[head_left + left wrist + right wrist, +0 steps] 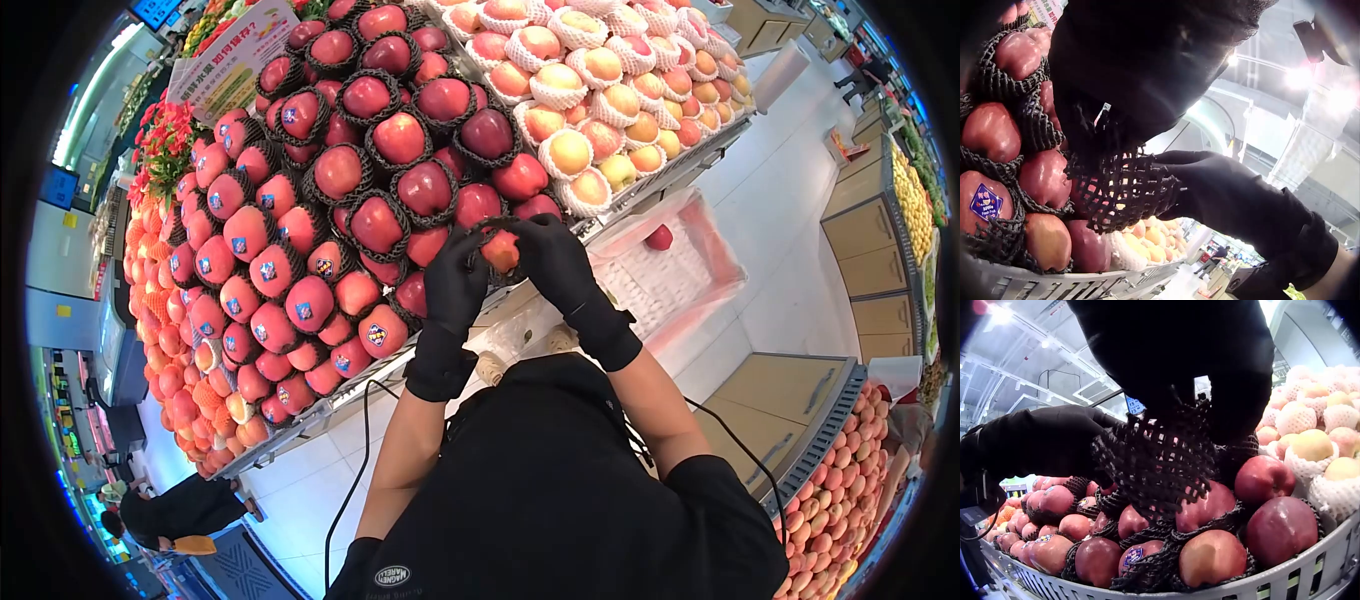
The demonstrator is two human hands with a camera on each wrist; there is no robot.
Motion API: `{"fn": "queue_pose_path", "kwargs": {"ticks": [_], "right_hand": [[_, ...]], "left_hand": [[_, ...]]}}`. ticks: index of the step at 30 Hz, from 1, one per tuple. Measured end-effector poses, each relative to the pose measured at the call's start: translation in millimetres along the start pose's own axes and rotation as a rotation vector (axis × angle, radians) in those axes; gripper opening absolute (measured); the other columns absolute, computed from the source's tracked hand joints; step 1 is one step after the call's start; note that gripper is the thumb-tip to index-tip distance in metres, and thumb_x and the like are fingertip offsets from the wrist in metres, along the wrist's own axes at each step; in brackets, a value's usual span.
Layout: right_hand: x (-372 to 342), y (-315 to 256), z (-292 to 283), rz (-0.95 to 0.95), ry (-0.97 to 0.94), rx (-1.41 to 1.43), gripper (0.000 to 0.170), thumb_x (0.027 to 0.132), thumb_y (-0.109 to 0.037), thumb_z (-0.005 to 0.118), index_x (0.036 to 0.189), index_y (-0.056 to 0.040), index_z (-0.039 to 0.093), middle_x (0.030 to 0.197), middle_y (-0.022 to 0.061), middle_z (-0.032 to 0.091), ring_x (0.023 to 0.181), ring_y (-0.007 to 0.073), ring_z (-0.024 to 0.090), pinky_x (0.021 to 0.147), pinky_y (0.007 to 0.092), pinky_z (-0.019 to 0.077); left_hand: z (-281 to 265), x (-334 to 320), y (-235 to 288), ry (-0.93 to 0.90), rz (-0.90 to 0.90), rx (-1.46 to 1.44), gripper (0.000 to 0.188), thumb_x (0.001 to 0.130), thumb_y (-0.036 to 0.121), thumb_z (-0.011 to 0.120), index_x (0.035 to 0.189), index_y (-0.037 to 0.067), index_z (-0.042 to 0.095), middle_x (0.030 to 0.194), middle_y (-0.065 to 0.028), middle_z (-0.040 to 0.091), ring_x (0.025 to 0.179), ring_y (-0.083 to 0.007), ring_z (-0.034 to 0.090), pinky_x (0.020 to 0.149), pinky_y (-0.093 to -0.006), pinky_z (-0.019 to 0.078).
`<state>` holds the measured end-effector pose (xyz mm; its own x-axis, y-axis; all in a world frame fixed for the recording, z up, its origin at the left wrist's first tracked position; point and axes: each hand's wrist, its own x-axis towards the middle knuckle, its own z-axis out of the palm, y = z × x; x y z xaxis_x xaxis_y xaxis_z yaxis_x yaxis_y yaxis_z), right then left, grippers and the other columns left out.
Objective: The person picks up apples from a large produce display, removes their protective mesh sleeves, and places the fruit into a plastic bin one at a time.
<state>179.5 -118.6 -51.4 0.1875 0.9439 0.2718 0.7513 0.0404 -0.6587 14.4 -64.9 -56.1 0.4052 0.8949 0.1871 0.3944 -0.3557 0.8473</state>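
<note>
Black net point(1161, 464) hung between the left hand point(455, 284) and right hand point(553, 262), both gripping it, above red apples point(1097, 561).

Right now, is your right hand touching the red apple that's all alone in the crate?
Apart. The head view shows a gap, with part of the crate between the right hand and the red apple.

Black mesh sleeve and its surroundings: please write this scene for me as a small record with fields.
left hand: black-gloved, holding the mesh sleeve
left hand point: left hand
right hand: right hand, black-gloved, on the same sleeve
held item: mesh sleeve
sleeve contents: cannot tell
nearby: red apples, many in black mesh
crate: crate holding one red fruit
</note>
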Motion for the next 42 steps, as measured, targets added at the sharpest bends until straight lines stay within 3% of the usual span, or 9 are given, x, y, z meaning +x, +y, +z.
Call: {"fn": "queue_pose_path", "kwargs": {"ticks": [3, 11, 21, 26, 30, 33, 36, 37, 42], "right_hand": [[-1.2, 3.5, 1.3, 0.066, -0.01, 0.059, 0.034, 0.079, -0.002, 0.057, 0.112, -0.008, 0.062, 0.096, 0.0176, 0.061, 0.084, 0.0342, 0.061, 0.072, 0.0395, 0.0502], [-7.7, 23.1, -3.6, -0.029, 0.071, 0.18, 0.04, 0.076, 0.008, 0.05, 0.11, -0.0079, 0.063, 0.098, 0.0164, 0.061, 0.088, 0.032, 0.061, 0.076, 0.0383, 0.0497], [-16.6, 56.6, -48.8, -0.007, 0.01, 0.571, 0.025, 0.083, -0.005, 0.066, 0.108, -0.0088, 0.066, 0.106, 0.0089, 0.059, 0.091, 0.0186, 0.063, 0.075, 0.0301, 0.0513], [-24.4, 162.9, -70.2, 0.39, 0.059, 0.622, 0.018, 0.087, -0.012, 0.062, 0.101, -0.0002, 0.067, 0.09, 0.0076, 0.069, 0.083, 0.0146, 0.063, 0.077, 0.028, 0.049], [-60.8, 265.2, -60.9, 0.406, -0.016, 0.266, 0.025, 0.085, -0.02, 0.06, 0.096, 0.0012, 0.067, 0.09, 0.015, 0.069, 0.084, 0.0224, 0.066, 0.077, 0.0322, 0.0499], [-89.3, 341.6, -50.4, 0.477, -0.281, 0.145, 0.026, 0.084, -0.018, 0.062, 0.104, -0.0014, 0.065, 0.087, 0.0104, 0.067, 0.076, 0.0188, 0.062, 0.073, 0.0318, 0.0494], [-116.8, 395.7, -38.4, 0.641, -0.131, 0.087, 0.037, 0.08, -0.016, 0.065, 0.115, -0.0049, 0.061, 0.087, 0.0112, 0.068, 0.073, 0.0197, 0.062, 0.073, 0.0325, 0.0493], [-121.2, 419.9, -35.5, 0.753, -0.207, 0.159, 0.056, 0.075, -0.017, 0.069, 0.127, -0.0055, 0.052, 0.101, 0.0152, 0.067, 0.084, 0.0226, 0.063, 0.079, 0.0339, 0.0496], [-144.8, 488.8, -18.9, 0.772, -0.049, -0.067, 0.072, 0.066, -0.019, 0.073, 0.131, -0.0055, 0.045, 0.129, 0.0212, 0.049, 0.114, 0.0349, 0.054, 0.096, 0.0395, 0.0463]], "left_hand": [[6.6, -2.5, -25.3, 0.073, 0.213, 0.055, 0.027, 0.076, 0.001, 0.06, 0.102, 0.005, 0.066, 0.103, -0.019, 0.064, 0.088, -0.0315, 0.066, 0.073, -0.0338, 0.0518], [21.4, -11.0, -12.4, 0.02, 0.081, 0.08, 0.029, 0.081, 0.002, 0.062, 0.109, 0.002, 0.065, 0.109, -0.0161, 0.064, 0.086, -0.0209, 0.066, 0.073, -0.0286, 0.0514], [43.6, -14.4, 11.7, -0.042, 0.01, 0.223, 0.039, 0.077, 0.008, 0.069, 0.115, 0.002, 0.062, 0.117, -0.0162, 0.062, 0.078, -0.0172, 0.066, 0.072, -0.0284, 0.0519], [53.8, -16.2, 14.4, 0.009, -0.044, 0.191, 0.03, 0.079, 0.008, 0.067, 0.109, 0.004, 0.064, 0.104, -0.0133, 0.065, 0.07, -0.0217, 0.065, 0.066, -0.0298, 0.0505], [58.6, -18.6, 9.5, -0.019, -0.114, 0.18, 0.035, 0.08, 0.008, 0.068, 0.114, 0.001, 0.062, 0.102, -0.0112, 0.065, 0.074, -0.0147, 0.062, 0.068, -0.0273, 0.0496], [65.1, -28.4, -6.2, -0.015, -0.107, 0.162, 0.037, 0.083, 0.005, 0.067, 0.119, 0.0, 0.059, 0.102, -0.0076, 0.065, 0.081, -0.0108, 0.059, 0.071, -0.0254, 0.0494], [72.5, -33.3, -11.8, 0.046, -0.251, 0.058, 0.039, 0.079, 0.004, 0.07, 0.117, 0.001, 0.061, 0.097, -0.0068, 0.065, 0.074, -0.0108, 0.055, 0.069, -0.0264, 0.0484], [73.6, -35.3, -14.1, 0.051, -0.313, -0.016, 0.041, 0.08, 0.002, 0.068, 0.119, 0.002, 0.061, 0.095, -0.0035, 0.063, 0.074, -0.0091, 0.053, 0.068, -0.0249, 0.0471], [86.7, -37.1, 2.2, 0.062, -0.384, -0.026, 0.042, 0.083, -0.002, 0.062, 0.124, 0.003, 0.058, 0.1, -0.0037, 0.064, 0.074, -0.008, 0.055, 0.067, -0.0233, 0.047]]}}
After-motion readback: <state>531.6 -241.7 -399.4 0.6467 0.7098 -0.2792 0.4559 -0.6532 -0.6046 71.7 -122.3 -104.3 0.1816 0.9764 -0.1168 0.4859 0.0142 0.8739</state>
